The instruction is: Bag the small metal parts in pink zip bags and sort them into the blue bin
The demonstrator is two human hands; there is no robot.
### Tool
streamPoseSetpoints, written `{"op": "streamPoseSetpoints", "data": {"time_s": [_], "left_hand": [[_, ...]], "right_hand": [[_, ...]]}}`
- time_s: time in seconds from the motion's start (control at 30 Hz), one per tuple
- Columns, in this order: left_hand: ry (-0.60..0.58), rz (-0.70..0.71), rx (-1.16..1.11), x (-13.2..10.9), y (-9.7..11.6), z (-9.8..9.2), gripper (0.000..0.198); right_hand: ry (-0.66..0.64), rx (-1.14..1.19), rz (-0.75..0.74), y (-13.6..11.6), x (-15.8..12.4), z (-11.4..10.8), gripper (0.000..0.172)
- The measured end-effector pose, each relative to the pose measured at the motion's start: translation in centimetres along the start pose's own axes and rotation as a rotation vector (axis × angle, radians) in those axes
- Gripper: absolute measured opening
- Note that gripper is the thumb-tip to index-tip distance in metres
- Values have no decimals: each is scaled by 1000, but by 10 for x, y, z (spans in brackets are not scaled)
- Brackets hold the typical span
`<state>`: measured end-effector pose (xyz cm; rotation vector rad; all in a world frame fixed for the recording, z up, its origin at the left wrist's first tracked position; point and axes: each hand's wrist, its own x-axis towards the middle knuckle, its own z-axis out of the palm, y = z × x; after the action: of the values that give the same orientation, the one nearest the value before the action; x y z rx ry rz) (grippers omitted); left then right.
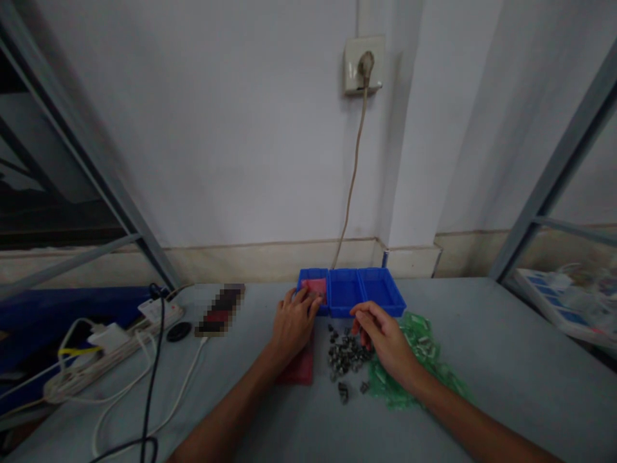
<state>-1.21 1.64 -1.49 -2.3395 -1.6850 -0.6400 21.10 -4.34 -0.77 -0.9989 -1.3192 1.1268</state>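
Note:
My left hand point(293, 321) reaches over the near edge of the left blue bin point(304, 274), its thumb and fingers bent close together. A pink plastic bag point(314, 286) lies in that bin beside the fingertips; whether they grip anything is hard to see. Under the left wrist is a flat red plastic bag point(299, 370). My right hand point(380, 334) hovers at a heap of small grey metal parts point(344, 355), with its fingers curled in against the thumb. What the right fingers hold, if anything, is hidden.
Two more blue bins, a middle one point(345, 292) and a right one point(382, 289), adjoin the left bin. Green plastic bags point(419, 341) lie under my right forearm. On the left are a phone point(220, 310), a black round object point(178, 332), cables and a power strip point(113, 347).

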Motion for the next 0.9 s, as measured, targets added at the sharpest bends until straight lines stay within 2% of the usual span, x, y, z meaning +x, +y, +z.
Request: {"op": "streamPoseSetpoints", "data": {"time_s": [0.3, 0.5, 0.7, 0.8, 0.9], "left_hand": [[3, -41, -42, -3, -1, 2, 41], [33, -19, -67, -8, -4, 7, 38], [135, 15, -24, -13, -1, 3, 43], [203, 86, -44, -14, 2, -6, 35], [120, 266, -103, -15, 3, -13, 28]], "right_hand": [[8, -11, -8, -1, 0, 0, 44], [10, -20, -17, -2, 1, 0, 44], [9, -7, -19, 0, 1, -1, 42], [19, 1, -27, 1, 1, -1, 41], [20, 6, -45, 1, 2, -2, 39]]}}
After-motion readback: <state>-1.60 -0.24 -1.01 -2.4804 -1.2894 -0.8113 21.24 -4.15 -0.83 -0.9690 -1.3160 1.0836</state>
